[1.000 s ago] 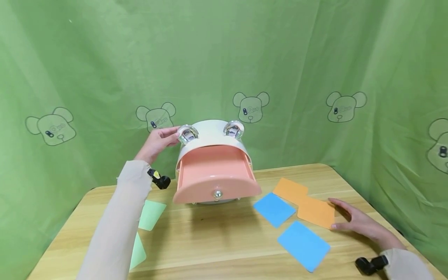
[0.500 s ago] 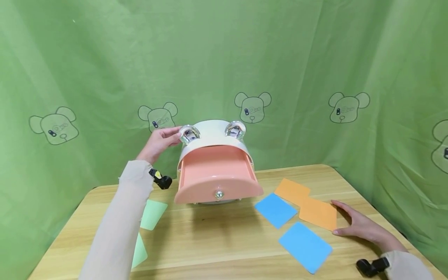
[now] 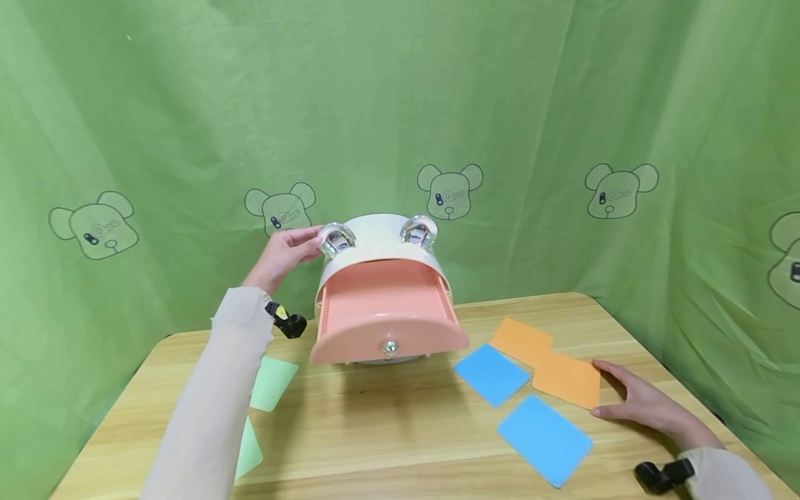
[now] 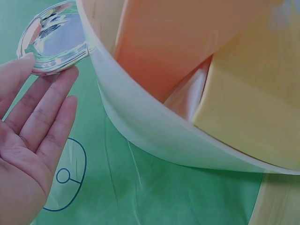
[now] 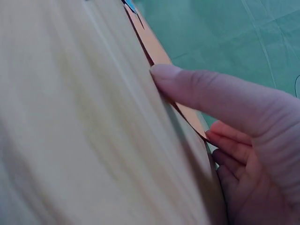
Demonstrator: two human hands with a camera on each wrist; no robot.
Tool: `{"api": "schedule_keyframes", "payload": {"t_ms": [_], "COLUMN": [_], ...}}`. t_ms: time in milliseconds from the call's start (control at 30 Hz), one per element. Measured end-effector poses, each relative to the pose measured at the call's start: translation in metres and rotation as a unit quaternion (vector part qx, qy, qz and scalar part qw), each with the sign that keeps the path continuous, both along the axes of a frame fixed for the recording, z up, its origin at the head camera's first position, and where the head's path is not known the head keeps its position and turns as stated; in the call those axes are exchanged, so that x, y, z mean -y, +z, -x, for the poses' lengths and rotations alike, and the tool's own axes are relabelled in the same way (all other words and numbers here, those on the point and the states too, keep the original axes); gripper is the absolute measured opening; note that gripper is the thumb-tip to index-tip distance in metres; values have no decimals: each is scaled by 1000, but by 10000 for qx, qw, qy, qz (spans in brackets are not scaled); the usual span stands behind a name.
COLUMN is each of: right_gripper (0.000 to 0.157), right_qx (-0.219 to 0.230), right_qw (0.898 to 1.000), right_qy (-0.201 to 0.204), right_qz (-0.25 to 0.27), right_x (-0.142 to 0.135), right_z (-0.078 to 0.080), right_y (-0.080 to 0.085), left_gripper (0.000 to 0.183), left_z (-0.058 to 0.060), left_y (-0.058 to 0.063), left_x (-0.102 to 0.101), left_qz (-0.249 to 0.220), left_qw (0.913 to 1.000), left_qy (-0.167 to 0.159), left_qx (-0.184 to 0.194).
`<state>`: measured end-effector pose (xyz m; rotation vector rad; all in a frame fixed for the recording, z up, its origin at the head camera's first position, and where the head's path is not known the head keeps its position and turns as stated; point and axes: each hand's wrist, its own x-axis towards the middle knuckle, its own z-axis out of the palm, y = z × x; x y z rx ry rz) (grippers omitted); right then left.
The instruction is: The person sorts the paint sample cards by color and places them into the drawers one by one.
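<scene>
A cream storage box (image 3: 375, 236) with two shiny silver round eyes stands at the back of the table, its pink drawer (image 3: 400, 336) pulled out. My left hand (image 3: 281, 258) holds the box's left silver eye (image 4: 55, 40) between thumb and fingers. At the right, an orange card (image 3: 567, 379) lies with its right end between the thumb and fingers of my right hand (image 3: 644, 399). In the right wrist view the thumb is on the near edge of that card, and the fingertips meet its far end.
Another orange card (image 3: 521, 340) touches the held one. Two blue cards (image 3: 492, 375) lie left of and in front of them. Two green cards (image 3: 273, 384) lie partly hidden behind my left sleeve. A green curtain (image 3: 375, 104) surrounds the wooden table (image 3: 387, 430).
</scene>
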<state>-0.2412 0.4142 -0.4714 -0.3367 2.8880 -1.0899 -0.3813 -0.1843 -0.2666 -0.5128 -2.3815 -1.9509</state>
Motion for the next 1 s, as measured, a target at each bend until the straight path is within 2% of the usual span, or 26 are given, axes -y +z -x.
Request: {"api": "schedule_keyframes", "payload": {"t_ms": [233,500,667,833,1000], "right_gripper": [84,78,76,71,70], "right_qx": [152,24,-47,-241,-510], "right_qw": [9988,9969,9976,9911,9828], "right_qy": [-21,253,388,804,1274], "right_qz": [471,742,564,1032,1235], "right_x": [-5,-5,3,18,39], "right_z": [-2,-2,3,9,17], "right_y": [-1,9,27,50,80], "left_gripper": [42,42,41,41,41], "left_z": [0,0,0,1,-1], "left_y": [1,1,0,-2,-1], "left_x": [-1,-3,-2,0,-1], "left_qz": [-2,-43,-88,-155,-92], "left_qw": [10000,10000,9998,9997,9999], "left_qy": [-36,-72,-68,-102,-5], "left_qx": [10,-18,-142,-153,-83]}}
